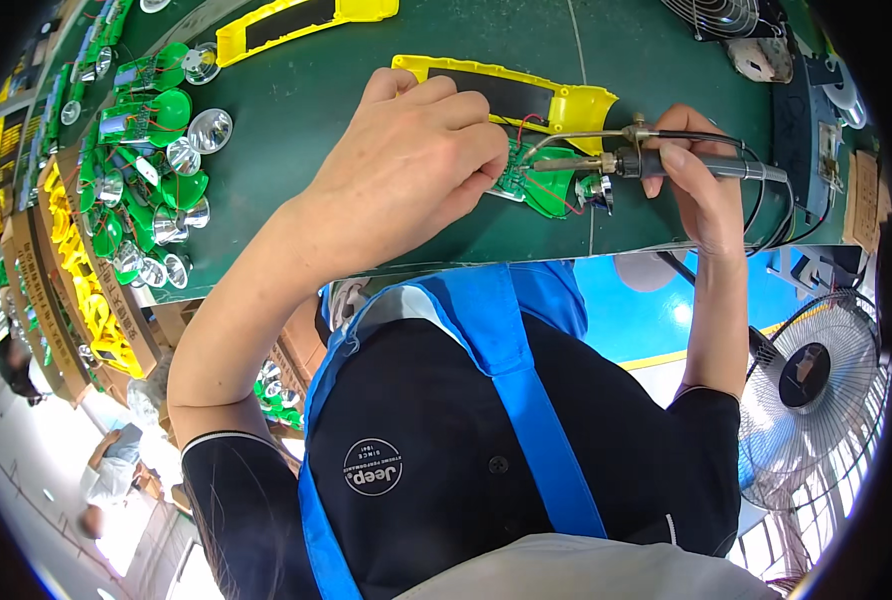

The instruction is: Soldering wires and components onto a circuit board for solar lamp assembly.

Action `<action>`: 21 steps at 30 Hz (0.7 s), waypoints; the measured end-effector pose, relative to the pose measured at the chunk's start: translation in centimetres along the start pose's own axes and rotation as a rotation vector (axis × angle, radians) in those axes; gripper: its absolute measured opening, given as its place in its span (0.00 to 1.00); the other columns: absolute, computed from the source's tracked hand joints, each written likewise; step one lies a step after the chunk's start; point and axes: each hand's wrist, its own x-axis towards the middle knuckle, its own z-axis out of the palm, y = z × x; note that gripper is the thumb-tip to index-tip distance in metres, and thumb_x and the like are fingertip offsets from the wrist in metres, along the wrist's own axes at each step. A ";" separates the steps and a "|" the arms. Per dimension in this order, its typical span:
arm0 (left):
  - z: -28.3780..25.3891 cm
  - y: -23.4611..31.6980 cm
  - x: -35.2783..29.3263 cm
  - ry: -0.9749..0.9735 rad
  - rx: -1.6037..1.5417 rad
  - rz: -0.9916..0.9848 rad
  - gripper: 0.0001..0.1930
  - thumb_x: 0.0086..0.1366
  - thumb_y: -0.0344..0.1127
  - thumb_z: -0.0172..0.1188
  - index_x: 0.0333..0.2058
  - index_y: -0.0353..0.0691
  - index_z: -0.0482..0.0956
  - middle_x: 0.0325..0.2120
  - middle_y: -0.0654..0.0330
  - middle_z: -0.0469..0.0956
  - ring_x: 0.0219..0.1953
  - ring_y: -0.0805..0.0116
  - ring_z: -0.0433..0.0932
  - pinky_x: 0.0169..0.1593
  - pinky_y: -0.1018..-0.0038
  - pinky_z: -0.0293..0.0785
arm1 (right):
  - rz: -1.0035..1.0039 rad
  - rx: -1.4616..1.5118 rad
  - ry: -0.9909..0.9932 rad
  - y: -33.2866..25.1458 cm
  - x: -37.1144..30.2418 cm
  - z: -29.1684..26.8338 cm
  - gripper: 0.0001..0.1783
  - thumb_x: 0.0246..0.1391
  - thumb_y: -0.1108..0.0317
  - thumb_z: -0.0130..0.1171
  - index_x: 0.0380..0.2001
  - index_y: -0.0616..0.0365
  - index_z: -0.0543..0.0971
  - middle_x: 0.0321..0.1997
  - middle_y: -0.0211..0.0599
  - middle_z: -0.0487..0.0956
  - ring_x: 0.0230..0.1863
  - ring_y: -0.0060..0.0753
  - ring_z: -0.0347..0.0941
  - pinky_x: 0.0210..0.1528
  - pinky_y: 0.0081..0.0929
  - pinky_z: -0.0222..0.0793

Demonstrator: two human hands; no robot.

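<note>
My right hand (701, 185) grips a soldering iron (656, 163) by its dark handle, with a thin metal feed tube (586, 134) running above its tip. The tip reaches a small green circuit board (514, 178) with red wires. My left hand (421, 165) is closed, its thumb and finger pinched at the board's left end; the fingertips are partly hidden. Beside the board lie a green rounded plate (551, 190) and a shiny reflector cup (596, 193). Just behind them rests a yellow plastic housing (581, 108) with a black inner panel.
Another yellow housing (306, 22) lies at the back. Several green boards with reflectors (171, 125) crowd the left of the green table (296, 100). At far right stand a grey-blue device (806, 130) and a fan (811, 375). Cables (791, 205) trail from the iron.
</note>
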 end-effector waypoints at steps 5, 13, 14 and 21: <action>-0.1 -0.1 0.1 -0.012 -0.014 -0.022 0.03 0.50 0.28 0.59 0.23 0.43 0.73 0.23 0.64 0.69 0.32 0.66 0.69 0.43 0.67 0.60 | -0.012 -0.044 -0.059 -0.1 0.4 0.4 0.17 0.46 0.58 0.59 0.25 0.63 0.70 0.16 0.32 0.70 0.19 0.21 0.65 0.30 0.18 0.62; 0.0 -0.3 0.0 0.011 -0.055 -0.027 0.06 0.49 0.27 0.60 0.24 0.42 0.72 0.23 0.64 0.69 0.30 0.65 0.70 0.45 0.68 0.59 | 0.011 -0.048 -0.053 -0.1 0.2 0.5 0.17 0.46 0.59 0.61 0.25 0.63 0.70 0.16 0.32 0.71 0.19 0.20 0.66 0.35 0.18 0.62; 0.1 -0.3 0.0 0.011 -0.056 -0.028 0.06 0.49 0.27 0.60 0.24 0.42 0.72 0.23 0.64 0.69 0.30 0.65 0.70 0.45 0.68 0.59 | 0.023 -0.049 -0.041 0.0 0.1 0.4 0.17 0.45 0.59 0.61 0.26 0.63 0.70 0.16 0.32 0.71 0.19 0.20 0.67 0.41 0.20 0.62; 0.3 -0.1 -0.2 0.048 -0.050 -0.034 0.07 0.48 0.26 0.61 0.23 0.42 0.71 0.22 0.64 0.68 0.29 0.65 0.70 0.45 0.67 0.59 | -0.046 -0.116 -0.046 0.2 0.1 0.4 0.15 0.45 0.61 0.60 0.26 0.63 0.71 0.17 0.32 0.72 0.17 0.20 0.68 0.63 0.39 0.54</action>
